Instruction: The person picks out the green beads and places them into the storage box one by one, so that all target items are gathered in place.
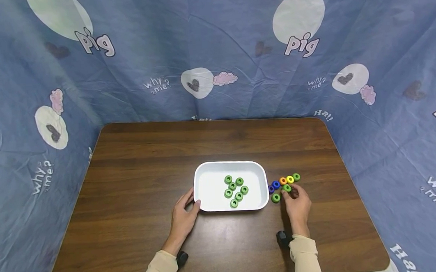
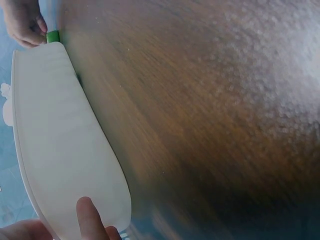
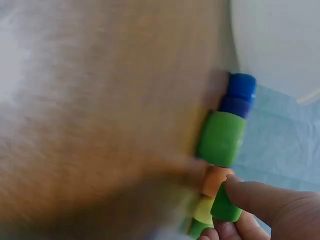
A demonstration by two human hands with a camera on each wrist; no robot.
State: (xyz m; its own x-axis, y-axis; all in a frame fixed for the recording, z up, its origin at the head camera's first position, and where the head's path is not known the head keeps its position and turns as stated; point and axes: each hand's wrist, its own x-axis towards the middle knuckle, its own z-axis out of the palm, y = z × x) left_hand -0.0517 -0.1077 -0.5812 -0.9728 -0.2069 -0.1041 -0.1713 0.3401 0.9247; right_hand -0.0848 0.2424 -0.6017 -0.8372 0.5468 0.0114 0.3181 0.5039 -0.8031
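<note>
A white rectangular tray (image 1: 210, 185) sits mid-table with several green rings (image 1: 229, 193) lying inside it. My left hand (image 1: 184, 219) grips its near left corner; in the left wrist view the thumb (image 2: 89, 217) lies against the outer wall. To the right of the tray, my right hand (image 1: 298, 209) pinches a small green ring (image 3: 226, 204) between thumb and fingers. Beside it runs a slanting row of rings: purple (image 1: 271, 189), blue (image 1: 276, 184), orange (image 1: 283, 180), yellow (image 1: 290, 179) and green (image 1: 296, 176). Another green ring (image 1: 276, 198) lies just in front of the row.
Everything stands on a dark wooden table (image 1: 138, 177) with rounded corners. Blue printed cloth (image 1: 231, 36) hangs behind it and at both sides. A black wrist device (image 1: 283, 238) sits by the right cuff, another (image 1: 182, 259) by the left.
</note>
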